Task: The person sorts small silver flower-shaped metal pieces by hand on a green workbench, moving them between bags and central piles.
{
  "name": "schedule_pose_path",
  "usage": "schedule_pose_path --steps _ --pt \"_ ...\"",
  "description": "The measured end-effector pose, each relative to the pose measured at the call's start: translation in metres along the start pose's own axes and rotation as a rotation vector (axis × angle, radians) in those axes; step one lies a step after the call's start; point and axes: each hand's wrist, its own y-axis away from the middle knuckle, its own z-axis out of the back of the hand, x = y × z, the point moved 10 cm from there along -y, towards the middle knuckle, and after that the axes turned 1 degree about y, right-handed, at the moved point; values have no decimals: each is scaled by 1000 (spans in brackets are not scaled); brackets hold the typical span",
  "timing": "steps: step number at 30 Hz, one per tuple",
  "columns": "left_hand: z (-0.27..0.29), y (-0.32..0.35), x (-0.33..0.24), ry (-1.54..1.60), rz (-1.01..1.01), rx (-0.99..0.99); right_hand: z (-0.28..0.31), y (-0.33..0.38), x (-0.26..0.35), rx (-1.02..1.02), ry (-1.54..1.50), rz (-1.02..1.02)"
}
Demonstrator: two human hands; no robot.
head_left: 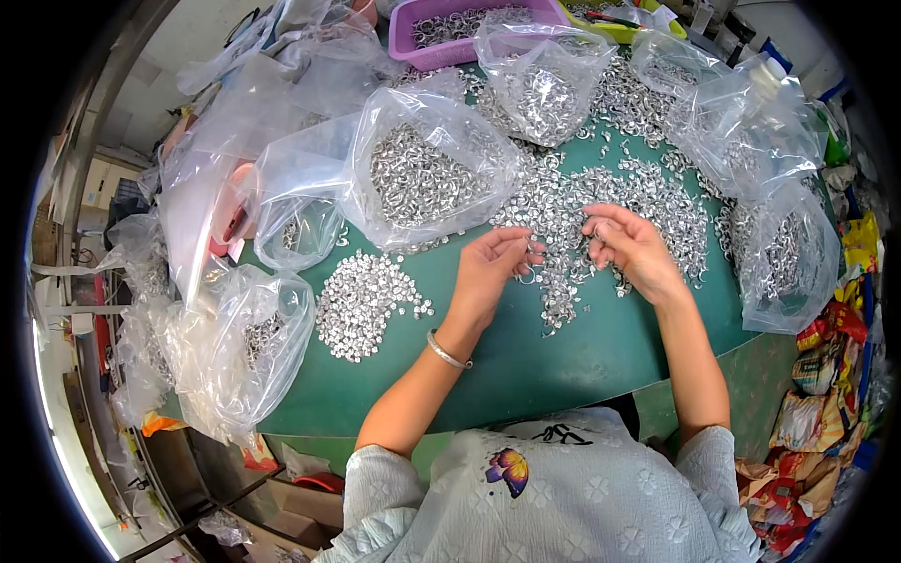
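A large loose heap of small silver metal rings [610,202] covers the middle of the green table [544,357]. My left hand [490,267] rests at the heap's near edge, fingertips pinched on a small silver ring. My right hand [631,246] lies on the heap just to the right, fingers curled around small rings. A separate smaller pile of silver pieces [361,302] sits to the left of my left hand. I wear a silver bangle [447,352] on my left wrist.
Clear plastic bags of the same metal parts ring the table: one large open bag [422,169] behind my left hand, others at far centre [540,89], right [784,253] and left [239,347]. A purple tray [441,23] stands at the back. Colourful wrappers [826,375] lie at right.
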Motion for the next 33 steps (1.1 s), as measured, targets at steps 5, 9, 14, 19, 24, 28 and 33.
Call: schedule_pose_path --steps 5,9,14,19,24,28,33 --pt "1 3 8 134 62 -9 -41 -27 31 -189 1230 504" --pt "5 11 6 150 75 -35 -37 -28 36 -184 1008 598" --pt "2 17 11 178 94 -14 -10 -16 -14 106 -370 -19" --pt "0 18 11 144 62 1 -15 2 -14 162 -499 -26" --pt "3 18 12 135 65 7 -15 12 -10 22 -525 -46" --pt "8 17 10 55 59 -42 -12 15 -13 107 -363 -7" --pt "44 6 -20 -678 -207 -269 0 1 -6 224 -210 9"
